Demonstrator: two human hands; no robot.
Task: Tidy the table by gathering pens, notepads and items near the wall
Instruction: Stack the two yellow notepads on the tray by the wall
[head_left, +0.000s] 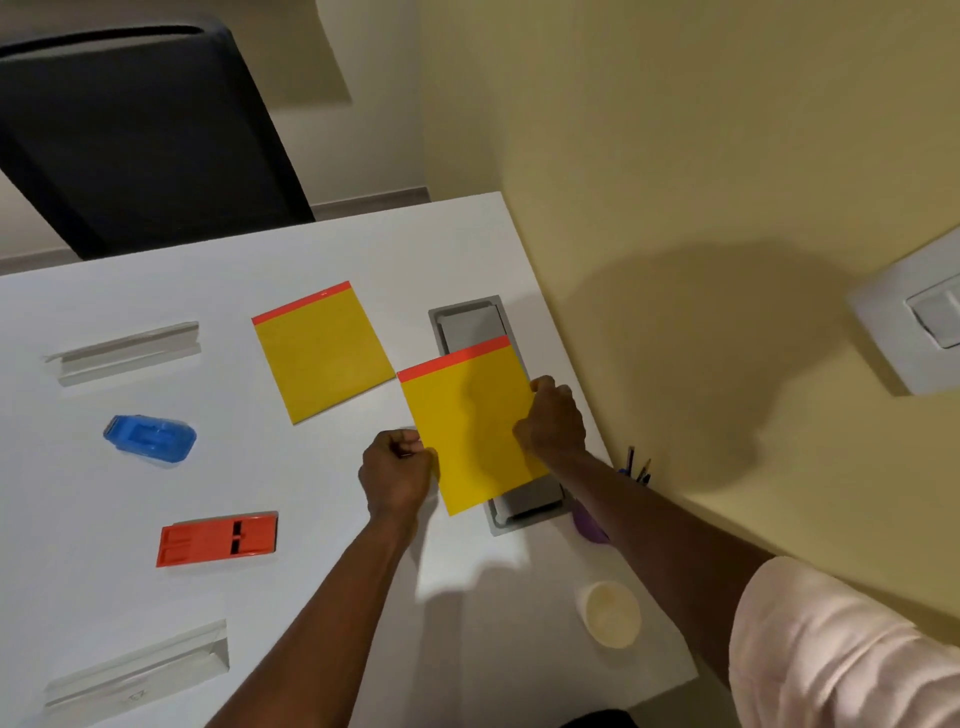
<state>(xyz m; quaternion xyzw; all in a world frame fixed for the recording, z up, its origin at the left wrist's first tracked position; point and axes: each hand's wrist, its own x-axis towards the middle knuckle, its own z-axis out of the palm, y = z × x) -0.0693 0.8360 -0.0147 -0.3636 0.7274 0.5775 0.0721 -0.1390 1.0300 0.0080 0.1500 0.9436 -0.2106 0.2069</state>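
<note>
Two yellow notepads with red top strips are on the white table (311, 597). One notepad (322, 358) lies flat near the middle. The other notepad (470, 426) sits partly over a grey cable hatch (467, 317) by the wall. My right hand (553, 418) grips its right edge. My left hand (397, 470) is closed at its left edge, pinching it. Pens (636, 465) stand in a purple holder (589, 522), mostly hidden behind my right forearm.
A blue stapler-like item (150, 436) and an orange one (218, 538) lie on the left. Two grey name-plate holders (124, 351) (137, 667) lie at the left. A paper cup (610, 613) stands near the front right. A black chair (140, 135) is behind the table.
</note>
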